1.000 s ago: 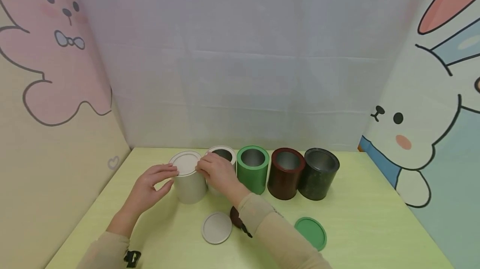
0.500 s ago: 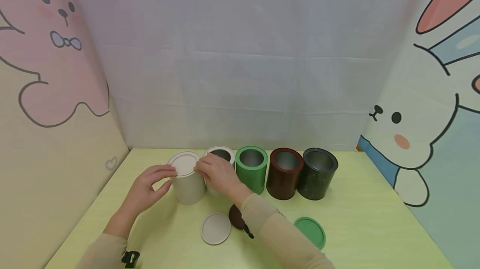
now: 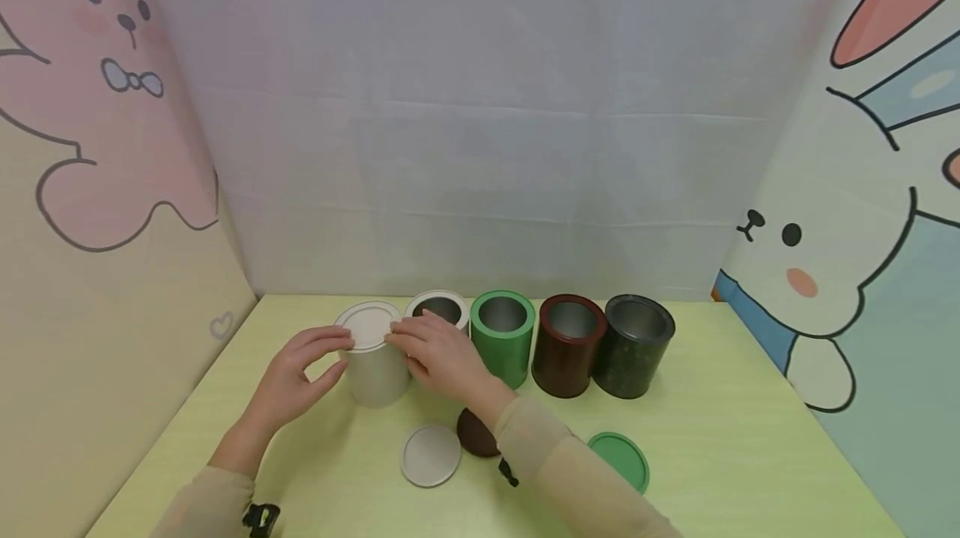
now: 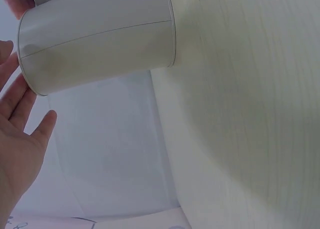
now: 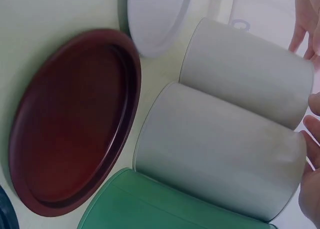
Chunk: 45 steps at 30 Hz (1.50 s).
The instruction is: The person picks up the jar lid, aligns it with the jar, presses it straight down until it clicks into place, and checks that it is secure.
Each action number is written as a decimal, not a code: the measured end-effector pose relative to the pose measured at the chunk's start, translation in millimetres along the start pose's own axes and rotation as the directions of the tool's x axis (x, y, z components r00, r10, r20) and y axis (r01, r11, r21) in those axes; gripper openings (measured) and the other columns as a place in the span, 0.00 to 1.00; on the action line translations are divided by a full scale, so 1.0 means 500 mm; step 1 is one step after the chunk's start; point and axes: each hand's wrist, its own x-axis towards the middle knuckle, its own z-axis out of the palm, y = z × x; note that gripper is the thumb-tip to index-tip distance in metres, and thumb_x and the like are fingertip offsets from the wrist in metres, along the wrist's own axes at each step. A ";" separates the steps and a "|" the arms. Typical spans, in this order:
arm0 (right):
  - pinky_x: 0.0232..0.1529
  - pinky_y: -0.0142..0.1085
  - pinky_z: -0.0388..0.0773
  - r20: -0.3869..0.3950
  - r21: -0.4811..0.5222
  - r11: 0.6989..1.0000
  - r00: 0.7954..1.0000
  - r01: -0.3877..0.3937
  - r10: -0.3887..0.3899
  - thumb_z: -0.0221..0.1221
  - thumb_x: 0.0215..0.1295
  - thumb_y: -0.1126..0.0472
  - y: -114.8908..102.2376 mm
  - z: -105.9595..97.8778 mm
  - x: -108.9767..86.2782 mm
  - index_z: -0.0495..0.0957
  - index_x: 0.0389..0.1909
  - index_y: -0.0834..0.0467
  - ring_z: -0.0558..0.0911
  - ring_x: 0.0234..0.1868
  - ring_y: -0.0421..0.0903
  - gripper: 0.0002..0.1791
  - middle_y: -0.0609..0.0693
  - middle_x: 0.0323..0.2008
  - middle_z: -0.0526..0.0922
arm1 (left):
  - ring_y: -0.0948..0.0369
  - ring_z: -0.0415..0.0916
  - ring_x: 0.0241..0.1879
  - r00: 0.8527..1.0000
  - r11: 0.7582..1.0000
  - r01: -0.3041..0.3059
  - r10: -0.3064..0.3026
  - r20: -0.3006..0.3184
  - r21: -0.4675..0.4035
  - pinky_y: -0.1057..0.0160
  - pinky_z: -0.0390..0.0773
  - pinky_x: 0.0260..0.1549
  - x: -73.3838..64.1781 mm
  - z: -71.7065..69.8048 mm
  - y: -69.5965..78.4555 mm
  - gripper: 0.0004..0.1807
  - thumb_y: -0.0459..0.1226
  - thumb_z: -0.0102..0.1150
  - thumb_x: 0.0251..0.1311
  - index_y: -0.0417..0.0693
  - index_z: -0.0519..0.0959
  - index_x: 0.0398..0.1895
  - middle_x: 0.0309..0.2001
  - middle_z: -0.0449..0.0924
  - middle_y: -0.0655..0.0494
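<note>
A white can (image 3: 377, 380) stands at the left end of a row, its flat white lid (image 3: 369, 326) on top. My left hand (image 3: 288, 376) touches the left edge of this lid with extended fingers, thumb held apart from the can's side. On the opposite edge rest the fingertips of my right hand (image 3: 450, 359), fingers nearly straight. Behind that hand is a second white can (image 3: 438, 296), lidless, which it partly covers. In the left wrist view the can (image 4: 100, 44) has my left fingers (image 4: 20, 101) at its top rim.
Lidless green (image 3: 502, 359), dark red (image 3: 566, 363) and black (image 3: 633, 363) cans continue the row rightward. Loose lids lie in front: greyish white (image 3: 431, 455), dark red (image 3: 474, 431), and green (image 3: 619, 461) partly behind the right sleeve. A fabric backdrop (image 3: 480, 146) rises behind the table.
My right hand's fingers have straightened somewhat at the lid's right edge, and its wrist has shifted slightly right, uncovering more of the dark red lid. My left hand stays in place.
</note>
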 end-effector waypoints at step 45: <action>0.62 0.37 0.71 0.013 0.278 0.960 0.999 -0.032 0.030 0.74 0.55 0.53 -0.007 -0.041 -0.177 0.75 0.64 0.56 0.75 0.60 0.46 0.35 0.48 0.59 0.79 | 0.50 0.74 0.55 0.984 0.989 -0.148 0.145 0.104 0.020 0.59 0.70 0.55 -0.040 0.091 0.134 0.32 0.56 0.57 0.66 0.40 0.77 0.61 0.57 0.77 0.46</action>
